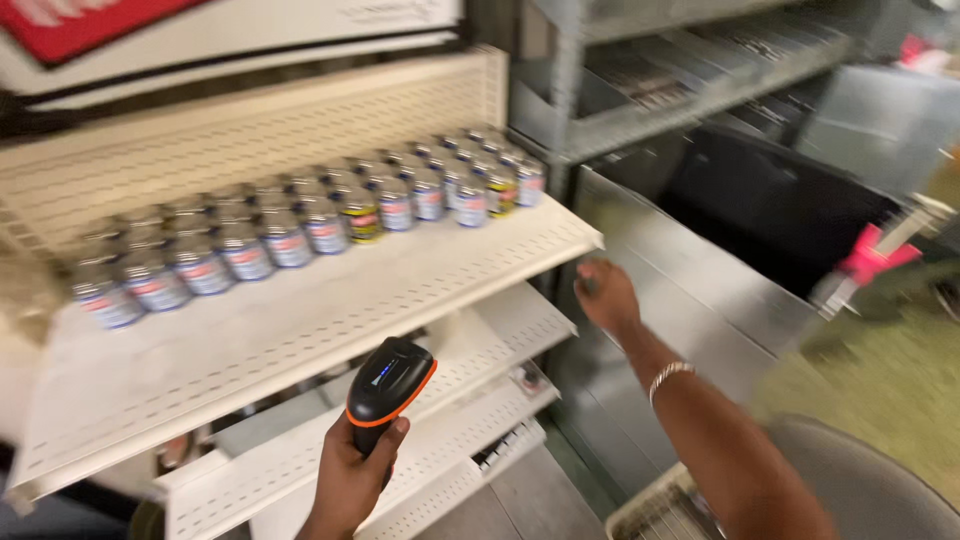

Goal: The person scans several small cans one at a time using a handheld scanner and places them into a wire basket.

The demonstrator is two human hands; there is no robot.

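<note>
White shelf (300,330) above left hand (350,480): two blurred rows of small jars (300,225), exact count unclear. One black-orange scanner (388,385) gripped in left hand. Right hand (605,295) by shelf corner, grasp unclear.

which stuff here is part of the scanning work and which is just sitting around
In use: handheld scanner gripped by left hand; jars on the top shelf; right hand at the shelf corner.
Idle: lower shelves, grey rack, wire basket.
</note>
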